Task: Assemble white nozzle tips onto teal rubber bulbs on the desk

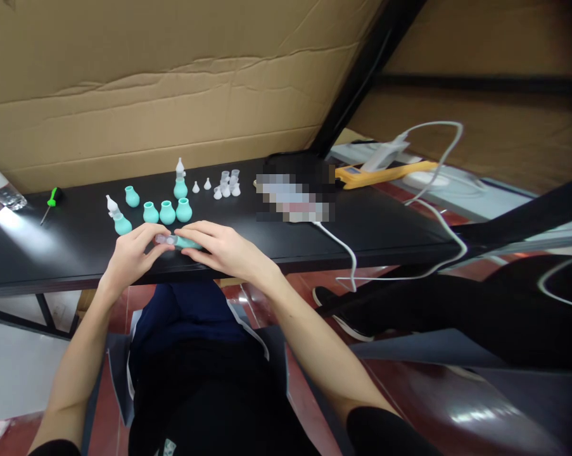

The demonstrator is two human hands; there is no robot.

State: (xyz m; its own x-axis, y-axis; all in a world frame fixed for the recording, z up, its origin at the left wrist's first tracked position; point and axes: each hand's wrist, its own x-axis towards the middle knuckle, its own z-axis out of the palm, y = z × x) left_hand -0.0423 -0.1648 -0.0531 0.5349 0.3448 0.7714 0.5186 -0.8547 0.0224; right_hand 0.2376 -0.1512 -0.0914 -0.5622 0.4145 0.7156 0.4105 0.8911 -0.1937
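Near the front edge of the table, my right hand [231,250] is closed around a teal rubber bulb [187,243]. Its narrow end meets a clear plastic tube piece [164,240], pinched in the fingers of my left hand [132,256]. Whether the two parts are fully joined, I cannot tell. Just beyond my hands, several loose teal bulbs [166,213] stand with open necks. One assembled nasal aspirator [180,180] stands upright behind them, and another aspirator [119,216] leans or lies at the left. Small white nozzle tips [207,183] and clear tube pieces [225,178] sit farther back.
A green-handled screwdriver [52,197] and a plastic water bottle [1,185] are at the table's left. Rightward, a blurred-out object has a white cable [345,244] hanging over the edge. A yellow tool [385,172] lies beyond, and another person's leg [409,304] is at the right.
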